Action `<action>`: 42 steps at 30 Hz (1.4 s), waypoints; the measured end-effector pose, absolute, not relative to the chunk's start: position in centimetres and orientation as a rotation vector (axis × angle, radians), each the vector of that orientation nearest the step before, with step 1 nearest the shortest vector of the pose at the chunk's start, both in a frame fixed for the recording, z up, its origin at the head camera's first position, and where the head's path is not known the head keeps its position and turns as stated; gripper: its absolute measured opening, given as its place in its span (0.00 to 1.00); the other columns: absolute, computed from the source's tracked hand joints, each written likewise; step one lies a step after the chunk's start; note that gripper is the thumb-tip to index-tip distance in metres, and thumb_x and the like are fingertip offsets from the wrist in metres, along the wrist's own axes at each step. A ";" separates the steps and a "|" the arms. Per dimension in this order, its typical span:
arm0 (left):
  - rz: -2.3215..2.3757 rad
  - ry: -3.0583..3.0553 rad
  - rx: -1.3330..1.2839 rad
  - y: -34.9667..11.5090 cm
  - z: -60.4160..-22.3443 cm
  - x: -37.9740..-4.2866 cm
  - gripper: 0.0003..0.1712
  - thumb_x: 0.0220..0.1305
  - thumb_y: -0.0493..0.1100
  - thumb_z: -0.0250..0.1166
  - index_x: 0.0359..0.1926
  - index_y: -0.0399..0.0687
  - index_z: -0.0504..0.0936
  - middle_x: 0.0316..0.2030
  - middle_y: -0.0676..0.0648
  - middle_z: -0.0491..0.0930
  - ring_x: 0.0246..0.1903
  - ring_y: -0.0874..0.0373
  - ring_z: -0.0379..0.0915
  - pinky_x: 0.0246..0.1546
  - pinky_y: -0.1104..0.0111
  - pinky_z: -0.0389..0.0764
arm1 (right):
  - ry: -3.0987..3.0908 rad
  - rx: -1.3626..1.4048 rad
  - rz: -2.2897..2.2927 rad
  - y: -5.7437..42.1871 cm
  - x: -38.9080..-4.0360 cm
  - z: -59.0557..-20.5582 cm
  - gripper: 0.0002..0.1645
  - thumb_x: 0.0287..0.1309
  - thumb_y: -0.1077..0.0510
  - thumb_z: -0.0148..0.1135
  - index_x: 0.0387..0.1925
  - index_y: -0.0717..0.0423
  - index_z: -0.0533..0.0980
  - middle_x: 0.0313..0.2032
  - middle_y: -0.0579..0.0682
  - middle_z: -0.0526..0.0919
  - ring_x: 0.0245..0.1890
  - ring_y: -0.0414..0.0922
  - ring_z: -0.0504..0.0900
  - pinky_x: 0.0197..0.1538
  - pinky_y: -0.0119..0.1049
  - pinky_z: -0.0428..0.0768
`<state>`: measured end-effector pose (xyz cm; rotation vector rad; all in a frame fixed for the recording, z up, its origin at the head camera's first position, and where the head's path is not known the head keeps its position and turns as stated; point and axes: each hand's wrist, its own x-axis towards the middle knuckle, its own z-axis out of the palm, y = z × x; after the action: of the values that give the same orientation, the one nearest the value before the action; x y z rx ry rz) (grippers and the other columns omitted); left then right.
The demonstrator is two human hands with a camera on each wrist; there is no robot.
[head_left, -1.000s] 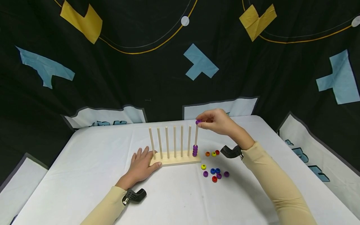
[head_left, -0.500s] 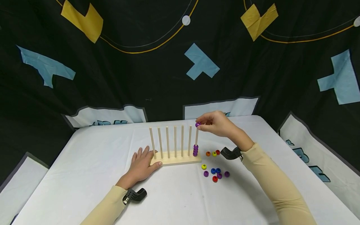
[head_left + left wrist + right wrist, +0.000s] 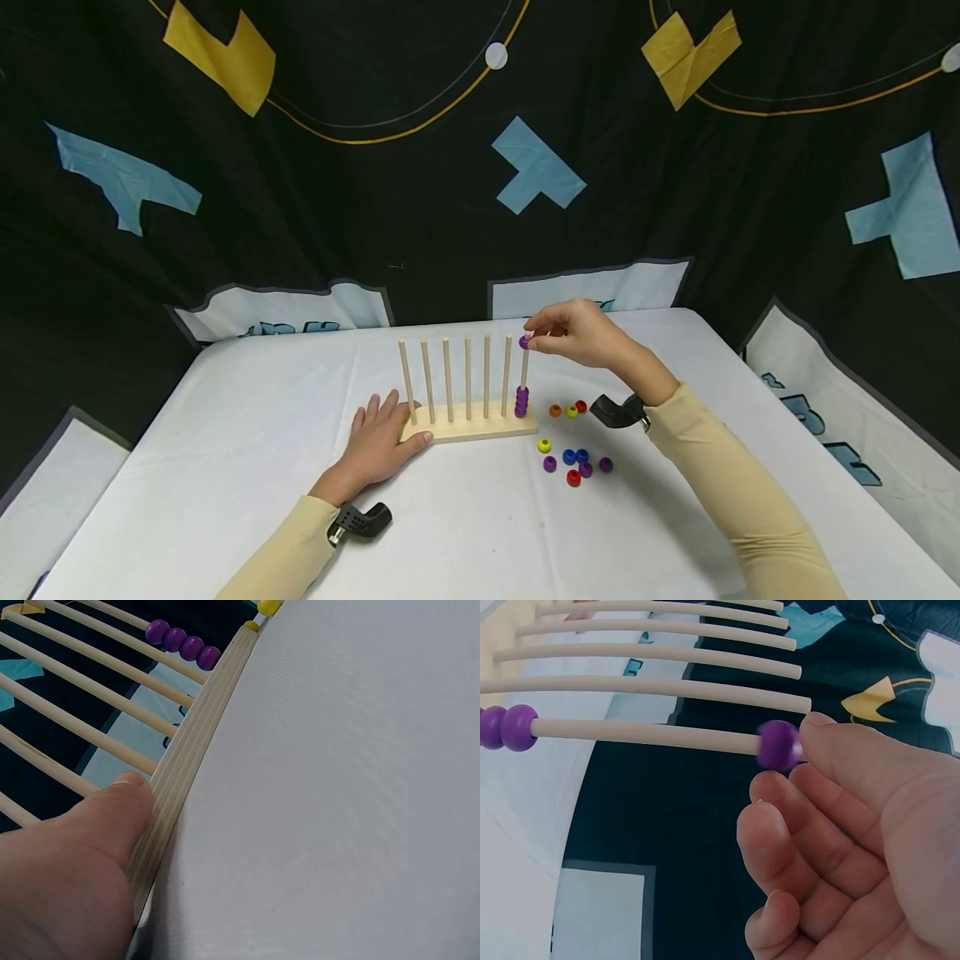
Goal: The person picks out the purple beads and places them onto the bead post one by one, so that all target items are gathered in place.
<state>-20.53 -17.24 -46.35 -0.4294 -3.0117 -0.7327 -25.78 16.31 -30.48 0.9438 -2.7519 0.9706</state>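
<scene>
- Currently, the right hand [image 3: 577, 333] is at 2 o'clock from the centre of the rack [image 3: 471, 428]; its thumb touches the upper bead [image 3: 524, 342], but whether the curved fingers pinch it, I cannot tell.
- This purple bead is around the 3 o'clock peg [image 3: 649, 735], near the tip.
- Four purple beads [image 3: 521, 402] make a stack at the same peg's foot.
- The left hand [image 3: 381, 446] lies at 9 o'clock of the rack, fingers spread apart, thumb resting at the near edge.
- Towards 4 o'clock from the rack, ten loose beads [image 3: 569, 457] are on the table [image 3: 465, 517]: three purple, two blue, two yellow, two red, one orange.
- At 12 o'clock, behind the table, a black curtain [image 3: 420, 217] hangs.
</scene>
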 end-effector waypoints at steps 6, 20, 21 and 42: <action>-0.732 -3.018 -0.424 -17.3 -46.3 -20.5 0.37 0.72 0.59 0.59 0.70 0.38 0.69 0.76 0.25 0.53 0.76 0.21 0.39 0.72 0.29 0.42 | -2.740 0.952 0.960 16.5 -25.8 -30.4 0.14 0.61 0.61 0.71 0.47 0.62 0.85 0.35 0.53 0.89 0.29 0.42 0.78 0.34 0.31 0.80; -0.738 -3.024 -0.422 -17.2 -46.3 -20.5 0.37 0.72 0.59 0.59 0.70 0.38 0.69 0.76 0.25 0.53 0.76 0.22 0.39 0.72 0.29 0.42 | -2.764 0.937 0.929 17.3 -25.6 -31.1 0.13 0.62 0.61 0.71 0.47 0.61 0.85 0.35 0.52 0.89 0.29 0.41 0.78 0.32 0.31 0.79; -0.739 -3.023 -0.424 -17.2 -46.3 -20.5 0.37 0.73 0.59 0.58 0.70 0.38 0.69 0.76 0.25 0.53 0.76 0.21 0.39 0.72 0.29 0.42 | -2.766 0.931 0.920 17.4 -25.5 -31.2 0.13 0.62 0.61 0.71 0.47 0.61 0.85 0.35 0.52 0.89 0.29 0.41 0.78 0.33 0.31 0.80; -0.736 -3.018 -0.423 -17.1 -46.0 -20.4 0.37 0.72 0.59 0.59 0.70 0.38 0.69 0.76 0.25 0.54 0.76 0.21 0.40 0.72 0.29 0.43 | -2.806 0.853 0.959 20.4 -23.7 -33.4 0.13 0.60 0.61 0.72 0.46 0.60 0.86 0.34 0.50 0.89 0.28 0.42 0.76 0.32 0.29 0.80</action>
<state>-20.36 -17.07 -46.04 -0.4233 -3.0185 -0.7360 -23.72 20.39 -33.41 0.8528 -2.8062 0.9586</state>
